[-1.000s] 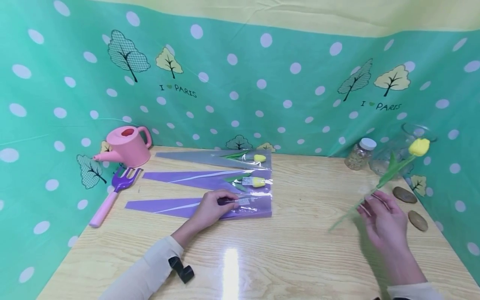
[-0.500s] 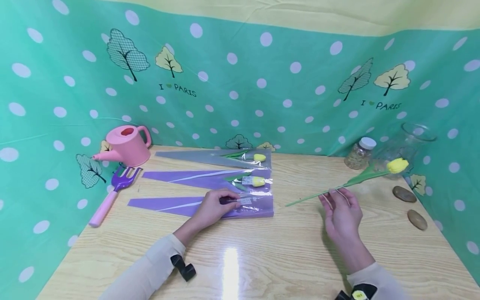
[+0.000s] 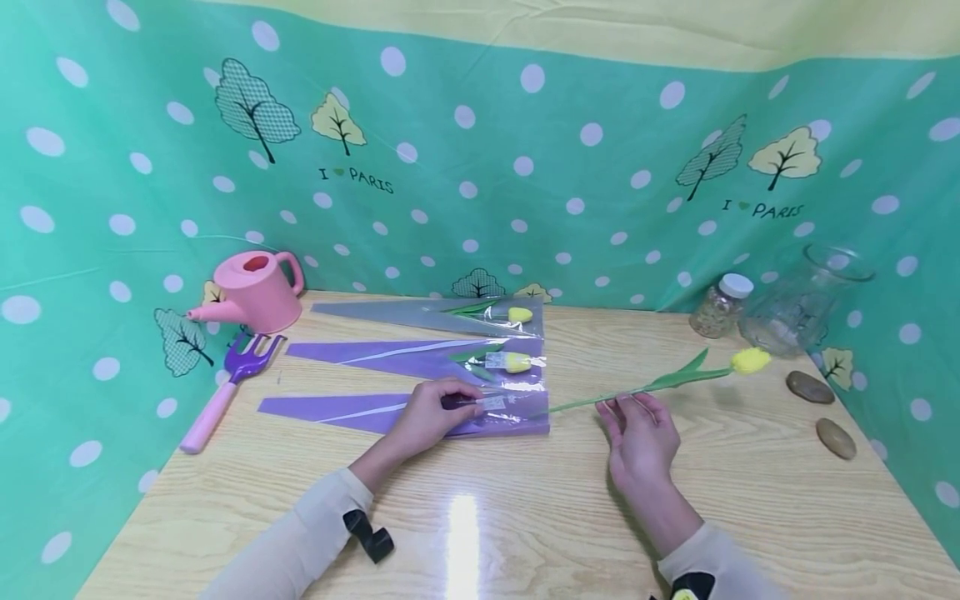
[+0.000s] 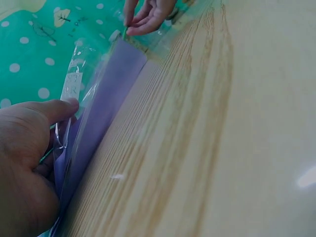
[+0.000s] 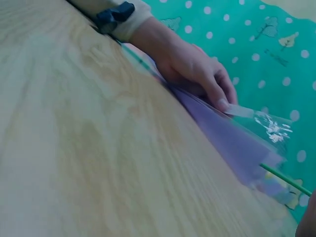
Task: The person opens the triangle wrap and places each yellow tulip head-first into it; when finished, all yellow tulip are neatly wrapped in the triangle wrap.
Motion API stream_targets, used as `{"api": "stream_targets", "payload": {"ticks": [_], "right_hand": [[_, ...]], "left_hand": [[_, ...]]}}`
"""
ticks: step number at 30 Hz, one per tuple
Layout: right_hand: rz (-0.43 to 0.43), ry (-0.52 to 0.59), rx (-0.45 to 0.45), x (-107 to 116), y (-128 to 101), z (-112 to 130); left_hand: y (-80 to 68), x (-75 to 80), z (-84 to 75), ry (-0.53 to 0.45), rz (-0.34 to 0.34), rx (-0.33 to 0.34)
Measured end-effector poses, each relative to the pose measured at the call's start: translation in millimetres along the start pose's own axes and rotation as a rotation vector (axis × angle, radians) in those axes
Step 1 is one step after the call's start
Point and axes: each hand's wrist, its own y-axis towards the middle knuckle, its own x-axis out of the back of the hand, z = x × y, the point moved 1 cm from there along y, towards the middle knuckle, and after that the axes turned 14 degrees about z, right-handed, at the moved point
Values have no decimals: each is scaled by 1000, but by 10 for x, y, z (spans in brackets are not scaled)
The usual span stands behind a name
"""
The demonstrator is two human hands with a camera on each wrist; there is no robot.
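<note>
My left hand [image 3: 429,418] pinches the clear front film of the nearest purple flower sleeve [image 3: 318,408], lifting it from the purple back in the left wrist view, where the sleeve [image 4: 111,84] gapes at its wide end. My right hand [image 3: 643,440] holds a yellow artificial tulip [image 3: 678,378] by its green stem, bloom to the right. The stem's tip lies at the sleeve's wide mouth; in the right wrist view the stem [image 5: 286,178] overlaps the sleeve's edge. Behind lie a second purple sleeve [image 3: 360,353] and a greyish one [image 3: 375,312], each with a yellow tulip inside.
A pink watering can [image 3: 258,296] and a purple-and-pink hand fork [image 3: 217,408] are at the left. At the right stand a white-capped jar [image 3: 720,308] and a clear glass vase [image 3: 787,308], with two brown stones [image 3: 810,388] nearer. A dotted green cloth surrounds the table.
My right hand has carried the tulip leftward from near the vase, turning it flatter, until its stem tip reaches the sleeve's mouth. My left hand stays on the sleeve, which has shifted slightly right.
</note>
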Motion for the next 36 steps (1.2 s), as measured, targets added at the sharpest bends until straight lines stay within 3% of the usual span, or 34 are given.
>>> {"api": "stream_targets", "payload": {"ticks": [11, 23, 30, 36], "right_hand": [[36, -26, -73, -121, -139, -297], [30, -22, -93, -212, -201, -426], [42, -75, -99, -191, -196, -378], [7, -29, -44, -160, -41, -105]], "left_hand": [[-5, -1, 4, -9, 4, -12], [5, -25, -3, -2, 5, -29], [3, -23, -15, -9, 7, -39], [3, -7, 3, -2, 7, -27]]}}
